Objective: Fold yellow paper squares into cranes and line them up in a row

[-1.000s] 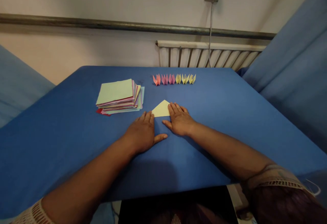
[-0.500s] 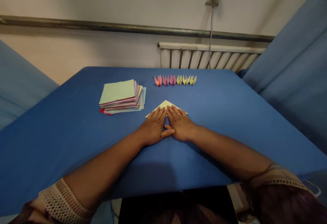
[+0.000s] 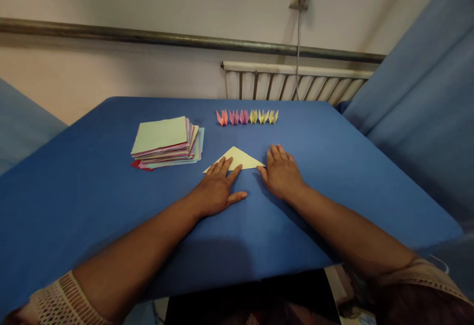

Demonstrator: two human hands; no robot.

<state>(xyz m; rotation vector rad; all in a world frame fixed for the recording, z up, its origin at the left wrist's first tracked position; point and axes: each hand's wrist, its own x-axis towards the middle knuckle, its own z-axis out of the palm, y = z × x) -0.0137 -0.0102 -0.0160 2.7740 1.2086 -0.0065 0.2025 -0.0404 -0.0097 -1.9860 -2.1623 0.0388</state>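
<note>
A pale yellow sheet of paper (image 3: 242, 159), folded into a triangle, lies flat on the blue-covered table with its point away from me. My left hand (image 3: 218, 186) rests palm down, fingers spread, its fingertips on the left half of the triangle. At the triangle's right corner is my right hand (image 3: 282, 173), flat with fingers stretched out. Its thumb is at that corner, while the other fingers lie to the right of the paper. Neither hand grips anything.
A tall stack of coloured paper sheets (image 3: 163, 140) stands to the left. Several small folded paper cranes (image 3: 244, 116) in orange, pink and yellow form a row at the back. Behind the table (image 3: 333, 182) are a radiator (image 3: 274, 80) and blue curtains (image 3: 411, 68).
My right hand has slid right, off the middle of the folded paper to its right corner. My left hand stays on the left half, fingers now more spread. The view has shifted slightly.
</note>
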